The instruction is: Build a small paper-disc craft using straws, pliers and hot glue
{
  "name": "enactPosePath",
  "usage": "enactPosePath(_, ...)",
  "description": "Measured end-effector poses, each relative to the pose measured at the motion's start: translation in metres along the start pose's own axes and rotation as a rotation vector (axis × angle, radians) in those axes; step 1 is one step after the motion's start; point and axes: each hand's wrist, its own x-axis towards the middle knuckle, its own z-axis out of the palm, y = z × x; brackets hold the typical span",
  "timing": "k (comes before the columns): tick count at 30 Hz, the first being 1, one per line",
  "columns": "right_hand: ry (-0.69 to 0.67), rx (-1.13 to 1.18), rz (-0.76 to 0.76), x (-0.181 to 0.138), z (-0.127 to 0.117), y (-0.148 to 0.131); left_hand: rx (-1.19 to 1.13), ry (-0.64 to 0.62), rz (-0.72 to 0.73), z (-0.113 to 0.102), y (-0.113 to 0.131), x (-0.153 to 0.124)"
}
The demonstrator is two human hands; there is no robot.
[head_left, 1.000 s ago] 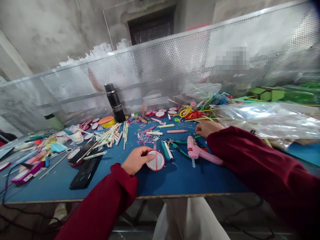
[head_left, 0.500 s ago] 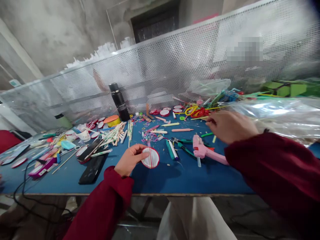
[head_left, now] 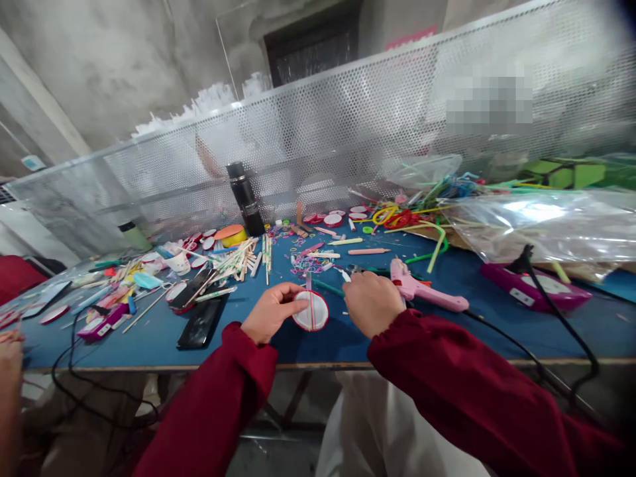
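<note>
My left hand [head_left: 275, 311] pinches a small round disc [head_left: 317, 319] by its left edge, thumb on top. The disc has a white face, a red rim and a thin red line down its middle; a pale strip sticks up behind it. Right beside it, my right hand [head_left: 373, 303] is closed at the table, fingers curled round a white marker [head_left: 344, 273] whose end pokes out past the fingertips. A dark green pen [head_left: 328, 287] lies between the fingertips and the disc. Close to the right hand's knuckles rests a pink glue gun [head_left: 427, 291].
A black bottle [head_left: 245, 199] stands at the back by the perforated metal screen [head_left: 318, 139]. Paper sticks [head_left: 237, 260], phones [head_left: 201, 321] and loose bits crowd the left. At right are a purple power strip [head_left: 536, 289], cables and clear plastic [head_left: 527, 218]. Another person's hand [head_left: 10, 351] shows at far left.
My right hand has come left and down from beyond the glue gun to the pens beside the disc. The green pen has turned. My left hand keeps holding the disc.
</note>
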Motion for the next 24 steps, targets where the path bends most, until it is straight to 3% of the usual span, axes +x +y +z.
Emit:
enactPosePath(7, 0.002, 0.004, 0.006, -0.006, 0.001, 0.003, 0.119, -0.106, -0.064, 0.017, -0.007, 0.020)
enactPosePath(14, 0.088, 0.014, 0.029, -0.022, -0.013, 0.012, 0.335, -0.061, -0.067, 0.027, -0.019, 0.045)
enactPosePath(24, 0.261, 0.064, 0.041, -0.061, -0.031, 0.045, 0.420, -0.001, -0.130, 0.028, -0.015, 0.050)
